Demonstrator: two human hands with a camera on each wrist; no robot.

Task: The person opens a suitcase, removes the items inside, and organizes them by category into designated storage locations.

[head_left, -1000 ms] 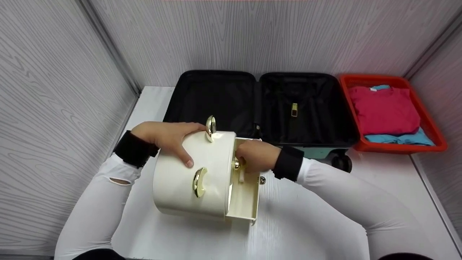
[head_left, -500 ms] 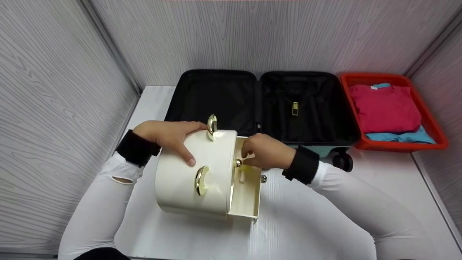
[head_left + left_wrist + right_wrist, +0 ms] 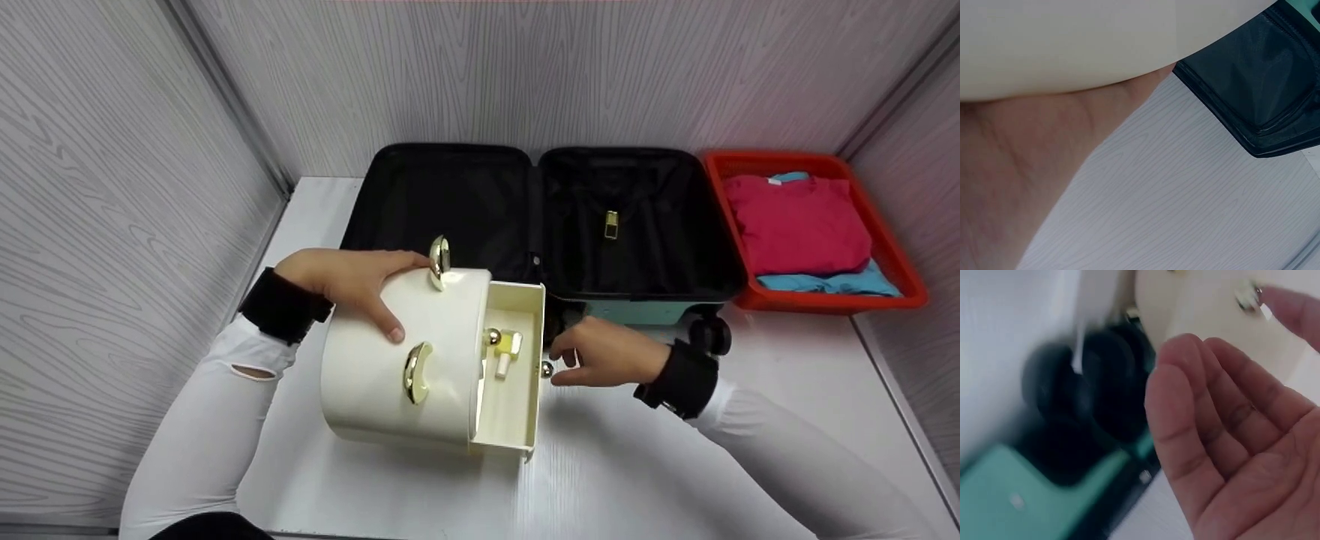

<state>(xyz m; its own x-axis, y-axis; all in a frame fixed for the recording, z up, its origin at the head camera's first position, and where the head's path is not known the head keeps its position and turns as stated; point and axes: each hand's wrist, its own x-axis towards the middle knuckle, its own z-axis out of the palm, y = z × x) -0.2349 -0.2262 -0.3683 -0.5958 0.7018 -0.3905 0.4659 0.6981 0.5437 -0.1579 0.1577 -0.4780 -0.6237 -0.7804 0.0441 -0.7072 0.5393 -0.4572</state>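
My left hand (image 3: 356, 285) rests on a cream box (image 3: 375, 382) with a rounded side, thumb and fingers spread over it. Two shiny gold arched pieces (image 3: 416, 373) stick out from the box's surface. From its right side a drawer (image 3: 517, 420) stands pulled out, and inside it lies a small yellow bottle (image 3: 508, 343) with a pale cap. Just right of the drawer front is my right hand (image 3: 611, 352), fingers loosely bent and holding nothing. Its thumb and fingertips are right at the round metal knob (image 3: 547, 370). In the right wrist view the palm of the right hand (image 3: 1241, 433) shows bare.
Behind the box an open black-lined suitcase (image 3: 450, 202) lies against the back wall, its turquoise shell and a wheel (image 3: 710, 335) facing me. A small gold-framed item (image 3: 611, 225) lies in its right half. At right, a red basket (image 3: 832, 301) holds folded pink and blue clothes (image 3: 799, 225).
My right hand has drawn out of the drawer and moved right to the knob, uncovering the yellow bottle. The left hand has stayed on the box.
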